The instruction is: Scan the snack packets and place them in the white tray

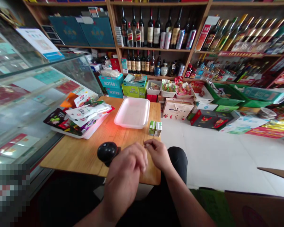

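My left hand (127,167) is raised over the near edge of the wooden table (90,157), its fingers curled inward and slightly blurred. Whatever lies inside them, if anything, is hidden. Beside it, my right hand (159,154) is closed too, thumb and fingers drawn together at the table's right edge; I cannot see anything held. A black round-headed device (107,152), which looks like a barcode scanner, stands just left of my left hand. Beyond my right hand sit small green-and-white boxes (155,128). Farther back lies a white plastic tray (132,112), with a red glow at its left.
Another tray (91,134) at the table's left is heaped with snack packets (79,115). A glass display counter (38,104) borders the left side. Behind the table are boxes, baskets and bottle shelves (156,49). A cardboard box (257,208) is at lower right.
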Demonstrator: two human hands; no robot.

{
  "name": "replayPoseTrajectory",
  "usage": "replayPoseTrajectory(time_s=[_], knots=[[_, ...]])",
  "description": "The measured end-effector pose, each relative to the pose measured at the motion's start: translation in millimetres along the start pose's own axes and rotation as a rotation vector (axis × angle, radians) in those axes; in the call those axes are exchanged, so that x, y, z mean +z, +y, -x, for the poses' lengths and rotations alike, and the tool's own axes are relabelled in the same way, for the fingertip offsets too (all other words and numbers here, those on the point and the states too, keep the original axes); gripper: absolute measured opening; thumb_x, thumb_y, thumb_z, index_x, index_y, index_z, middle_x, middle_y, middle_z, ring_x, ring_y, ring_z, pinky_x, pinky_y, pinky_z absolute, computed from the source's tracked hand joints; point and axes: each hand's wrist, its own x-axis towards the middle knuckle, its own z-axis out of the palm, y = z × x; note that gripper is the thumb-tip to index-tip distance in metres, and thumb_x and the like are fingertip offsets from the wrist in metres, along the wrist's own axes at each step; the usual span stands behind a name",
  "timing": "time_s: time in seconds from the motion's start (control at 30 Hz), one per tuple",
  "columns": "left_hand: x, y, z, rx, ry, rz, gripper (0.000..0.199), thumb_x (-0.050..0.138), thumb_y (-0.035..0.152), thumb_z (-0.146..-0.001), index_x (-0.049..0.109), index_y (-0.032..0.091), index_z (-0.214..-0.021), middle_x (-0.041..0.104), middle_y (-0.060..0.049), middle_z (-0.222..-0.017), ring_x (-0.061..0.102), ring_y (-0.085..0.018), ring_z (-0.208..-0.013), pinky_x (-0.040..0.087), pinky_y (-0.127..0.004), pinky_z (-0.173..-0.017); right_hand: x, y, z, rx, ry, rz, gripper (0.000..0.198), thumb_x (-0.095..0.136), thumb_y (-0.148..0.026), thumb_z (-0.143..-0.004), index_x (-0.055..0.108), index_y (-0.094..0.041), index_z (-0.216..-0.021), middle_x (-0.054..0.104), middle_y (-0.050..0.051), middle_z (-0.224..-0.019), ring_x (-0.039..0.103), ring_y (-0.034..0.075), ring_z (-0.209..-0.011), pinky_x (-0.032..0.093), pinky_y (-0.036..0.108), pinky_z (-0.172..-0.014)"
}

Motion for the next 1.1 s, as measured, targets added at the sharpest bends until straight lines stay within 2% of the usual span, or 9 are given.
replayPoseTrajectory(time_s=[0.07, 0.13, 0.27, 0.37, 0.6, 0.7, 0.87, 0.97, 1.1], knots=[[-5.4, -53.0, -12.8, -0.193, 0.096, -0.026, 0.037, 0.057, 0.047, -0.096, 0.058, 0.018, -0.074, 0.051, -0.005, -0.074, 0.045, -0.015, -0.067, 0.038, -0.03, -0.061, -23.9, 21.5, -26.7, 0.026, 0.186, 0.115, 0.024, 0.059, -0.032, -0.09, 0.072, -0.018, -0.104, 0.073, 0.005, -0.094, 0.066, 0.018, -0.079, 0.054, 0.032, -0.077], [-16.9, -106.8, -20.2, -0.383, 0.176, -0.097, 0.035, 0.06, 0.049, -0.093, 0.061, 0.017, -0.079, 0.056, -0.004, -0.078, 0.048, -0.015, -0.069, 0.037, -0.028, -0.063, -43.6, 41.8, -51.5, -0.033, 0.299, 0.219, 0.029, 0.058, -0.027, -0.086, 0.07, -0.017, -0.11, 0.071, 0.008, -0.108, 0.068, 0.021, -0.094, 0.055, 0.035, -0.084], [-42.5, -171.0, -21.4, -0.49, 0.143, -0.236, 0.032, 0.058, 0.046, -0.093, 0.063, 0.015, -0.085, 0.061, -0.005, -0.081, 0.054, -0.015, -0.072, 0.038, -0.028, -0.065, -65.3, 70.7, -91.5, -0.17, 0.263, 0.493, 0.059, 0.059, -0.017, -0.074, 0.061, -0.016, -0.133, 0.055, 0.014, -0.145, 0.053, 0.029, -0.133, 0.046, 0.046, -0.11], [-51.7, -179.7, -23.9, -0.494, 0.118, -0.265, 0.033, 0.057, 0.046, -0.093, 0.063, 0.014, -0.088, 0.064, -0.007, -0.088, 0.058, -0.015, -0.075, 0.04, -0.028, -0.067, -69.2, 82.0, -111.0, -0.186, 0.163, 0.562, 0.073, 0.061, -0.017, -0.071, 0.053, -0.012, -0.144, 0.047, 0.016, -0.154, 0.044, 0.03, -0.142, 0.034, 0.047, -0.121], [-54.7, -180.2, -38.5, -0.531, 0.112, -0.243, 0.037, 0.06, 0.049, -0.093, 0.064, 0.012, -0.096, 0.068, -0.011, -0.1, 0.062, -0.017, -0.083, 0.042, -0.028, -0.07, -69.8, 93.4, -118.5, -0.141, 0.131, 0.617, 0.059, 0.069, -0.027, -0.074, 0.062, -0.013, -0.131, 0.058, 0.015, -0.128, 0.061, 0.027, -0.113, 0.049, 0.041, -0.105], [-55.3, -184.4, -40.7, -0.546, 0.113, -0.227, 0.04, 0.061, 0.051, -0.092, 0.064, 0.012, -0.098, 0.068, -0.013, -0.103, 0.063, -0.018, -0.087, 0.043, -0.028, -0.071, -69.6, 90.4, -108.0, -0.119, 0.152, 0.666, 0.061, 0.074, -0.037, -0.074, 0.062, -0.015, -0.129, 0.056, 0.015, -0.124, 0.061, 0.026, -0.107, 0.051, 0.041, -0.099], [-61.0, -192.2, -38.5, -0.61, 0.152, -0.131, 0.052, 0.07, 0.054, -0.086, 0.064, 0.014, -0.119, 0.063, -0.015, -0.127, 0.062, -0.024, -0.11, 0.046, -0.03, -0.08, -61.5, 80.3, -82.3, -0.047, 0.151, 0.622, 0.059, 0.076, -0.035, -0.067, 0.067, -0.018, -0.124, 0.057, 0.012, -0.116, 0.062, 0.024, -0.098, 0.052, 0.04, -0.094], [-68.0, -196.7, -34.4, -0.695, 0.141, -0.009, 0.051, 0.073, 0.056, -0.082, 0.065, 0.015, -0.111, 0.062, -0.015, -0.129, 0.057, -0.028, -0.122, 0.046, -0.032, -0.088, -52.3, 79.2, -64.4, 0.042, 0.16, 0.502, 0.054, 0.075, -0.032, -0.066, 0.07, -0.015, -0.118, 0.062, 0.012, -0.109, 0.062, 0.023, -0.092, 0.053, 0.039, -0.091], [-75.8, -194.3, -27.9, -0.767, 0.13, 0.168, 0.059, 0.078, 0.06, -0.073, 0.066, 0.013, -0.106, 0.066, -0.016, -0.118, 0.064, -0.026, -0.106, 0.048, -0.036, -0.09, -36.1, 80.0, -41.2, 0.126, 0.079, 0.332, 0.053, 0.075, -0.034, -0.067, 0.07, -0.014, -0.116, 0.069, 0.01, -0.105, 0.066, 0.023, -0.089, 0.055, 0.041, -0.087]])
